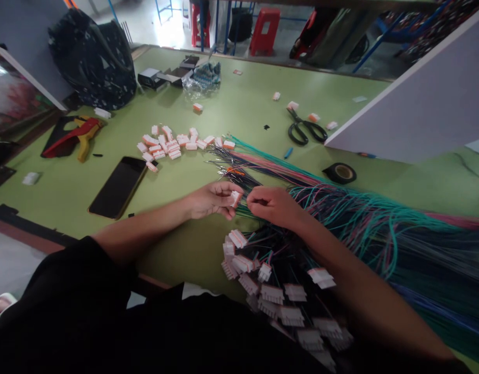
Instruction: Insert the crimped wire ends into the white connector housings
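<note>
"Where is open room found on the counter (173,184)?"
"Bare surface is seen between the phone (118,187) and the wired connectors (271,294), and beyond the loose connectors (171,147) toward the far edge. The near edge is crossed by the left forearm; the right side is bounded by a pale panel (414,88) and largely covered by wires (352,213)."
"And the white connector (235,198)?"
"It is pinched between the thumb and fingers of the left hand (214,201), just beside the right hand (271,205). The right hand is curled closed; whether a wire is gripped cannot be told."
"What is placed beyond the wires?"
"Black-handled scissors (306,129) and, nearer, a roll of black tape (340,173)."
"Are any containers seen?"
"A small dark box (179,77) is set open near the far edge, its contents not made out. Clear plastic (202,89) is bunched beside it. A dark patterned bag (93,59) is stood at the far left, its inside hidden."
</note>
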Available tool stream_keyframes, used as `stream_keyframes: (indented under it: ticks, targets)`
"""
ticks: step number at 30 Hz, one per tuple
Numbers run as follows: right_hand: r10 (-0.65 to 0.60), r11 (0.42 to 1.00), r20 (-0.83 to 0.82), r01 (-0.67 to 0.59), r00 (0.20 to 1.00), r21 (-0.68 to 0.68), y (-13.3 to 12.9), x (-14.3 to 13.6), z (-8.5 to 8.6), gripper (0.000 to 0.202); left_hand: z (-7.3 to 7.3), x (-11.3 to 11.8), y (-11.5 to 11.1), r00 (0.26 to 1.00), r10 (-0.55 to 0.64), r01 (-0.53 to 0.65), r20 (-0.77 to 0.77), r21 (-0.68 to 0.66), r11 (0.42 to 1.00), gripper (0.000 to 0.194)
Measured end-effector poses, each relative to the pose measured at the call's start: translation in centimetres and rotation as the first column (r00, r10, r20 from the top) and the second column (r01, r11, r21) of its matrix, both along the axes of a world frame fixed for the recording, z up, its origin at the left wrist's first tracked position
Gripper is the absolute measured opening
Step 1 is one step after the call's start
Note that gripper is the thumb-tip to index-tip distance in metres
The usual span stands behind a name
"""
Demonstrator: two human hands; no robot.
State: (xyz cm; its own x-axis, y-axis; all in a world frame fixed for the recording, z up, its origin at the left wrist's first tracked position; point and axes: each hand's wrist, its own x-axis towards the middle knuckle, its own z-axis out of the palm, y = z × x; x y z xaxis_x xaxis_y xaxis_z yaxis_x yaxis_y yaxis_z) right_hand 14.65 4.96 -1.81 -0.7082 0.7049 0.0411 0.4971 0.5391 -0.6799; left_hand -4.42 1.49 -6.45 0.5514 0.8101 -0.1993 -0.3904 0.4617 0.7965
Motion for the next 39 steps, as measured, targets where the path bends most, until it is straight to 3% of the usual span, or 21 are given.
stream_keyframes:
  ticks: [7,12,18,30,39]
  targets:
    - [0.005,0.999,0.095,-0.01,0.995,0.052,-0.2,-0.2,-0.3,0.012,-0.2,0.0,0.0,1.0,-0.004,0.004,0.003,0.019,1.0,0.036]
    - [-0.025,0.987,0.145,0.001,0.989,0.161,-0.6,-0.5,-0.4,0.009,0.0,0.2,-0.1,0.998,0.035,-0.033,-0.048,0.031,0.999,0.036]
    - [0.027,0.968,0.074,-0.045,0.997,0.248,-0.8,-0.6,-0.7,0.01,0.1,0.6,-0.4,0.987,0.112,-0.103,-0.117,0.078,0.992,0.038]
    - [0.011,0.981,-0.063,0.001,0.998,0.194,-1.0,-0.6,-1.5,0.011,0.2,0.7,-0.8,0.969,0.204,-0.171,-0.141,0.215,0.962,0.038]
    - [-0.016,0.985,-0.104,0.034,0.994,0.168,-0.9,-0.6,-1.6,0.011,0.3,0.9,-0.8,0.967,0.219,-0.186,-0.133,0.228,0.956,0.041]
